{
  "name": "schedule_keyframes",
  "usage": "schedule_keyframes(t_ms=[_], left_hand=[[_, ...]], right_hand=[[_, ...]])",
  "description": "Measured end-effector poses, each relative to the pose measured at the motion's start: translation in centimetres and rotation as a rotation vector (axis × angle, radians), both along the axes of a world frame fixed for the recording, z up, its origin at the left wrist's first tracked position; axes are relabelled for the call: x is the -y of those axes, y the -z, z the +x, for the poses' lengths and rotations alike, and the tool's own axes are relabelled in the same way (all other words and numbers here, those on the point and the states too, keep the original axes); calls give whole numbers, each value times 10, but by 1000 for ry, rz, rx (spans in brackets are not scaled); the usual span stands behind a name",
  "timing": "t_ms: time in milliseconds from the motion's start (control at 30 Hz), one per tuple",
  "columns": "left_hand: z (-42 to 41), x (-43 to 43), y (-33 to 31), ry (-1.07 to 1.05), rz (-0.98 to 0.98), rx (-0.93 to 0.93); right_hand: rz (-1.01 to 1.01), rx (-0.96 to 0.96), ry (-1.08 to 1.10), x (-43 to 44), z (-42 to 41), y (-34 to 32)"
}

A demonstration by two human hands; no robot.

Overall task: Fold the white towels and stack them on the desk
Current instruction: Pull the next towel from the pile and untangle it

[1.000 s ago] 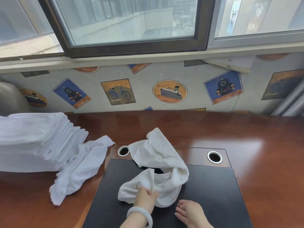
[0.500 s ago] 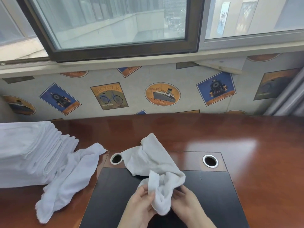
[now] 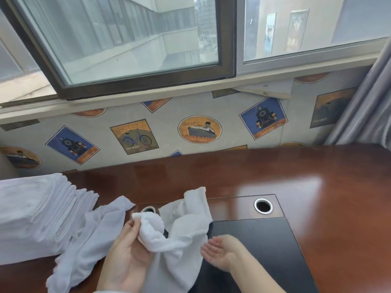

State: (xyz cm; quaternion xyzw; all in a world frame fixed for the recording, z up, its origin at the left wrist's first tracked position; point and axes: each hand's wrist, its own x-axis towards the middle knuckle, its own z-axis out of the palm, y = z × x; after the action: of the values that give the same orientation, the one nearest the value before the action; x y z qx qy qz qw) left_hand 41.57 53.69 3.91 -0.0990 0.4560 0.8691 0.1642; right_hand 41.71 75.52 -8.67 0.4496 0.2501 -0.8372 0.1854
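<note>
Her left hand (image 3: 124, 256) is palm-up close to her body, thumb and fingers pinched round a bunched end of the crumpled white towel (image 3: 186, 225). The right hand (image 3: 222, 252) lies open, palm up and fingers relaxed, right at the towel's near-right edge. I can't tell whether it touches the cloth or sits just beside it.

The towel is half lifted. One lump is raised in the left hand, the middle sags onto the black inset panel (image 3: 264, 246), and a loose tail drops toward her lap. A far corner stands up in a peak, pointing away from her toward the window wall. As it lies, the long axis seems to run roughly from her body out toward the window, though the cloth is too twisted for any straight edge to show.

I'd say she is still finding the corners. To do it well, the right hand should run along the hem to the next corner on the same short edge. Both hands can then lift and shake the towel flat before any fold, or the creases will be locked in and the piece won't sit square.

Left of the panel a second loose white towel (image 3: 91, 240) trails across the red-brown tabletop (image 3: 296, 176), its upper end against the stack of folded towels (image 3: 31, 214). That stack sits at the tabletop's left end, and a finished towel belongs on top of it.
</note>
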Motion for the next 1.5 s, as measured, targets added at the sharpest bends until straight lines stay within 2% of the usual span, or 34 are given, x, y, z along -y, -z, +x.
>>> schedule_keyframes(t_ms=[133,267,333,433,467,567,667,767,833,900,1000,1033,1100,1167,1200,1267,1367,1433,1500], left_hand=[[9,3,-1,-29,-39,14],[18,12,-8,-44,-87,39],[21,16,-8,-69,-77,40],[16,26,-9,-124,-75,39],[11,28,-10,-142,-74,37],[-11,33,-17,-198,-67,-25],[-40,32,-35,-221,-40,-111],[-67,36,-53,-276,-48,-132],[-79,39,-51,-323,-72,-126],[-81,41,-30,-350,-110,-82],[-64,39,25,-291,-148,99],[-57,41,46,-267,-183,187],[-40,40,73,-217,-243,321],[-27,30,91,-181,-336,347],[-23,22,94,-160,-405,317],[-15,3,93,-135,-539,224],[-2,-31,78,39,-737,-6],[14,-62,72,212,-745,-116],[37,-89,68,328,-720,-214]], right_hand=[[-135,15,38,25,11,12],[-353,-62,357,31,-3,11],[-357,-143,412,25,-10,8],[-294,-260,406,4,-29,-17],[-337,-320,395,-8,-38,-26],[-224,-416,366,-46,-56,-72],[-73,-523,508,-86,-63,-117],[39,-539,596,-126,-49,-149],[103,-466,646,-150,-34,-134],[129,-353,698,-174,-10,-89],[144,-155,742,-195,46,-10],[219,-103,745,-202,65,23],[366,-18,643,-218,90,94],[552,6,555,-217,108,116],[659,7,493,-207,108,105],[966,-61,318,-164,101,31],[1275,-336,35,-113,84,-30],[1333,-567,-251,-75,78,-48],[1163,-685,-426,-41,78,-50]])
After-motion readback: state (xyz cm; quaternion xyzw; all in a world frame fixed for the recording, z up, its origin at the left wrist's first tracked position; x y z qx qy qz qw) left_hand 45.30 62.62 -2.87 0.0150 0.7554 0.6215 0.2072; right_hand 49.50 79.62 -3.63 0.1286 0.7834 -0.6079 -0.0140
